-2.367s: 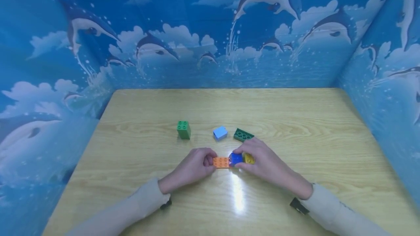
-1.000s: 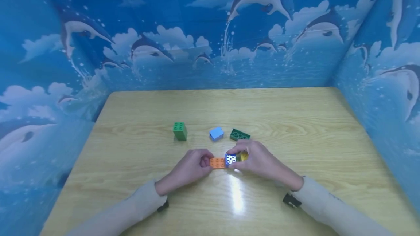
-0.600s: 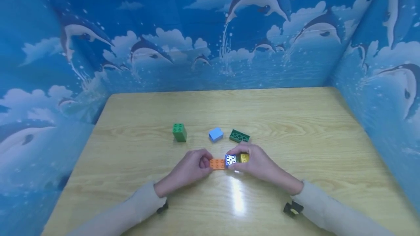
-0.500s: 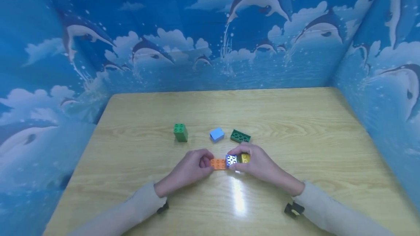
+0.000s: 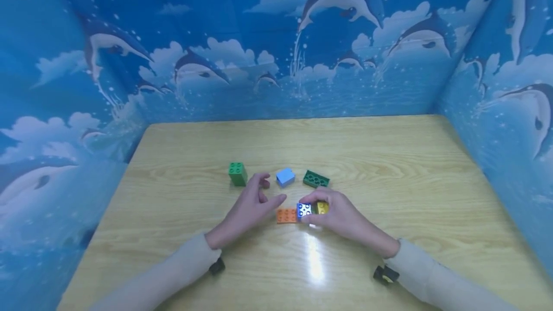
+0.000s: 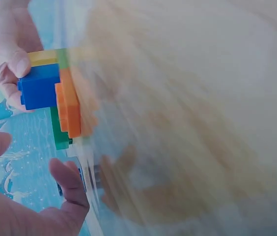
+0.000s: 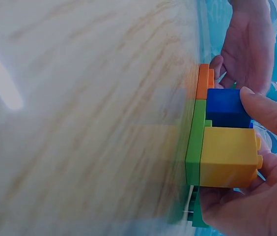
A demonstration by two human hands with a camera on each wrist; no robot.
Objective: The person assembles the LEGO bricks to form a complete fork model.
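Note:
The right hand (image 5: 341, 215) pinches a dark blue brick (image 5: 304, 209) between thumb and fingers. In the right wrist view the blue brick (image 7: 228, 107) sits beside a yellow brick (image 7: 228, 156) on a light green plate (image 7: 195, 142); an orange plate (image 7: 204, 82) adjoins that one. The blue brick (image 6: 40, 86) reaches over to the orange piece (image 6: 68, 105) in the left wrist view. Off the orange plate (image 5: 286, 215), to its upper left, is the left hand (image 5: 250, 209), fingers parted and holding nothing. Its fingertips are near a light blue brick (image 5: 285, 177).
A tall green block (image 5: 238, 174) stands behind the left hand. A dark green brick (image 5: 316, 179) lies studs-down or tilted, its hollow side showing, just behind the right hand. The wooden table (image 5: 371, 148) is bordered by dolphin-printed cloth (image 5: 242, 95).
The left hand has let go of the orange plate and moved up and slightly left, its fingers spreading. The right hand keeps its place on the blue brick, whose studded face turned into view earlier.

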